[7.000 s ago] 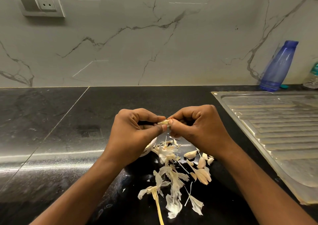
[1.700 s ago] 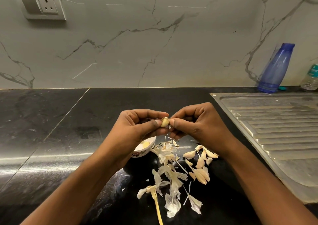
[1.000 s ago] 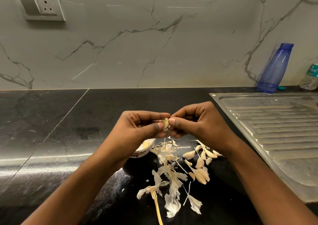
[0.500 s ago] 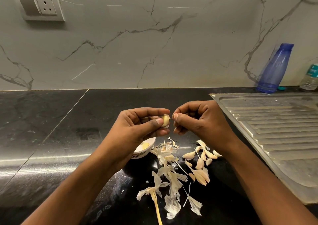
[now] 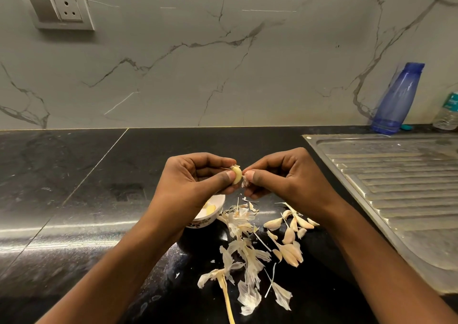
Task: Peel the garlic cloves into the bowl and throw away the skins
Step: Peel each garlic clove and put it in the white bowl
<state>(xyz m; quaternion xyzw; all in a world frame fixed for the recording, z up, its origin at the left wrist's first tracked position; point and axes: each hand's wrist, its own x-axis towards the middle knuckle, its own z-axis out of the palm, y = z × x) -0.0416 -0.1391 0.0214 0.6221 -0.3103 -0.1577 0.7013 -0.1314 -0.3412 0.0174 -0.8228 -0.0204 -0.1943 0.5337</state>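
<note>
Left hand (image 5: 195,184) pinching garlic clove (image 5: 236,174) at fingertips; right hand (image 5: 285,177) just beside, pinching skin flake (image 5: 244,181)

Views: one, head-worn, wide-angle.
Position: above the near edge of the table (image 5: 74,199), behind both forearms.
Facing: forward and down, toward the marble wall (image 5: 173,75).
Range: close; left hand (image 5: 195,182) and right hand (image 5: 285,177) sit mid-frame, forearms at the bottom corners.
Coverage: socket plate (image 5: 55,7) top left, drainboard (image 5: 396,187) and blue bottle (image 5: 396,98) at right, table across the lower half.
</note>
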